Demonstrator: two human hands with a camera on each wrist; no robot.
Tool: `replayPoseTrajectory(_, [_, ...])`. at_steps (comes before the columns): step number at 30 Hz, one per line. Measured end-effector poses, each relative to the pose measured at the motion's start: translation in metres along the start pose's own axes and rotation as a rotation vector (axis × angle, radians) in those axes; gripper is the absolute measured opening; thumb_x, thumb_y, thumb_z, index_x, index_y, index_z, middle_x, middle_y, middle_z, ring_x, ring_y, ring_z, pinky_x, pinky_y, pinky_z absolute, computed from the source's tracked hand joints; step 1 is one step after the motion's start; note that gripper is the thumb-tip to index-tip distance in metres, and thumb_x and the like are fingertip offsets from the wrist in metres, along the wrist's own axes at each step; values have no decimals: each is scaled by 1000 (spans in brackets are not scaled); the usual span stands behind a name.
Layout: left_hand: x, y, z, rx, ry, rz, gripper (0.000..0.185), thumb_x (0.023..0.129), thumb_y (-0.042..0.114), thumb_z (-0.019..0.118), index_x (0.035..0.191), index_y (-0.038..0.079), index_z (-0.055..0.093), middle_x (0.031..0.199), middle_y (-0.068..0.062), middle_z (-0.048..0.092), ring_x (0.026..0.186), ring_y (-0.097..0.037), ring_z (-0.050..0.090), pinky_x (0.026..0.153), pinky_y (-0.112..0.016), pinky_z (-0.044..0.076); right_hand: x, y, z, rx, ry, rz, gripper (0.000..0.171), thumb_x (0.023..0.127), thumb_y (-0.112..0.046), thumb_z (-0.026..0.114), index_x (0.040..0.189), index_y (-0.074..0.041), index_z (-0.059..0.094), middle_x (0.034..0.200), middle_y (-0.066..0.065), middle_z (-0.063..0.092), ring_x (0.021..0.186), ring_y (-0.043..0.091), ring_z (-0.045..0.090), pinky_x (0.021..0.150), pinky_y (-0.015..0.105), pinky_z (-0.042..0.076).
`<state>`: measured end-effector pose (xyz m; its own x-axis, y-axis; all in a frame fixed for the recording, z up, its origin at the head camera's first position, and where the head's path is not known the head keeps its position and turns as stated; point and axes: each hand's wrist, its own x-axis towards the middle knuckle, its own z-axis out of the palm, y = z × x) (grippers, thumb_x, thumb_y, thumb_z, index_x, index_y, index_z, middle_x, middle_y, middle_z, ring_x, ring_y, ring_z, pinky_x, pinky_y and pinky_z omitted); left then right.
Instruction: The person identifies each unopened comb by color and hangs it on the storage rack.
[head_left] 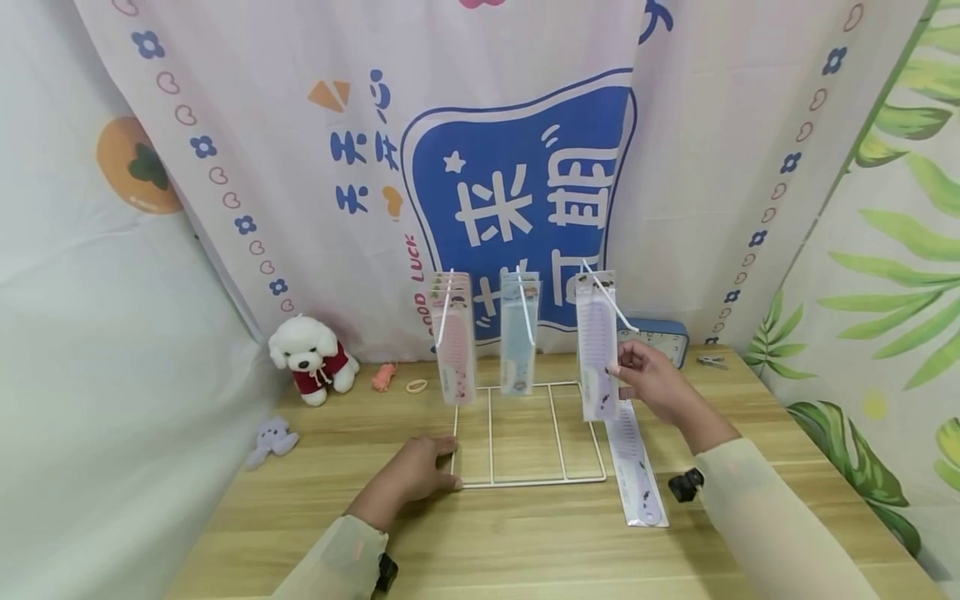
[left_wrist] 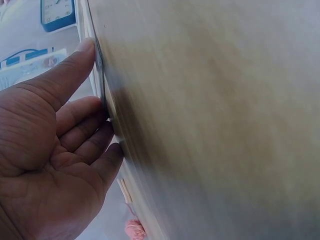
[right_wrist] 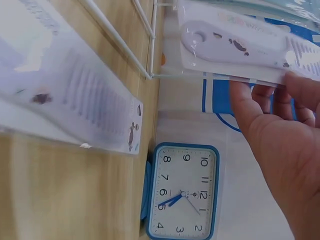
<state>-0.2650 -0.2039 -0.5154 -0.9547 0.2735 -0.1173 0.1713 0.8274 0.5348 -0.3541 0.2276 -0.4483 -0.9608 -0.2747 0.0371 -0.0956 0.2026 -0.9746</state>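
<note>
My right hand (head_left: 654, 379) pinches the edge of a packaged purple comb (head_left: 597, 358) that hangs from the right hook of a white wire rack (head_left: 528, 482). Thumb in front of the pack, fingers at its edge, shows in the right wrist view. At the rack's front left corner, my left hand (head_left: 412, 475) rests its thumb and fingertips against the base wire. Packaged pink combs (head_left: 454, 350) hang on the left hook and packaged blue combs (head_left: 519, 350) on the middle one. Another packaged purple comb (head_left: 636, 467) lies on the table beside the rack.
Behind the right hand stands a blue clock (head_left: 675, 327), with a small metal clip (head_left: 712, 362) to its right. On the left are a white plush dog (head_left: 307, 354), a small lilac toy (head_left: 273, 437), a pink bundle (head_left: 384, 377) and a tan ring (head_left: 416, 386).
</note>
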Motion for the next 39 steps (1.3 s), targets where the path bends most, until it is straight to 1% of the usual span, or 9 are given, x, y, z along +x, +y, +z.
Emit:
replayPoseTrajectory(4, [1,0,1,-2,3,5,71,88,28,93,148,2,66,161,-13,59,153,-41,50,129,-57,40,16,-3,3,15,37,17,22,111,-4,57,130,4,50,124,15,58,118,26,64,102,50,65])
replayPoseTrajectory(8, [0,1,2,-11,-1,0,71,89,29,93,149,2,66,162,-12,58,154,-41,49,130,-57,39,27,-2,5,15,57,18,23,111,-2,56,132,7,49,123,15,58,118,27,61,106,51,63])
replayPoseTrajectory(13, [-3,1,1,-16,-6,-12,72,89,29,93,150,2,65,163,-12,58,155,-41,49,130,-57,38,37,1,10,-72,86,0,28,111,-6,58,136,6,54,126,18,62,120,31,62,110,54,59])
replayPoseTrajectory(19, [-4,3,-5,-11,9,-14,71,89,26,93,149,1,65,162,-14,59,154,-41,50,130,-56,39,49,-1,12,-151,107,9,33,111,-12,59,140,4,55,128,19,60,120,33,62,114,52,56])
replayPoseTrajectory(23, [-3,4,-6,0,8,-2,71,89,26,93,149,0,65,161,-15,59,153,-40,51,129,-55,40,55,-5,9,-204,115,25,31,112,-15,59,138,2,56,125,17,59,115,31,59,109,49,55])
replayPoseTrajectory(29, [-2,4,-4,8,-2,-2,72,89,27,93,149,1,65,162,-14,58,153,-40,51,129,-55,40,59,-7,8,-236,127,56,32,111,-15,58,139,0,57,128,16,59,118,30,57,101,39,53])
replayPoseTrajectory(31, [-2,5,-4,8,-6,-5,72,89,28,93,150,1,64,162,-13,58,154,-40,50,130,-55,40,60,-6,8,-227,129,59,31,111,-15,58,139,1,57,128,16,59,117,31,57,100,39,54])
replayPoseTrajectory(36, [-2,6,-3,10,-5,-15,72,89,28,92,150,2,65,163,-12,58,154,-40,50,130,-55,39,60,-5,9,-177,134,61,35,112,-15,58,143,1,55,134,19,58,120,34,58,108,50,54])
replayPoseTrajectory(39, [-3,6,-3,10,-6,-16,72,89,28,92,150,2,65,163,-12,58,154,-40,50,130,-55,39,55,-1,10,-224,165,53,40,110,-18,62,145,2,56,138,21,60,125,36,60,110,51,55])
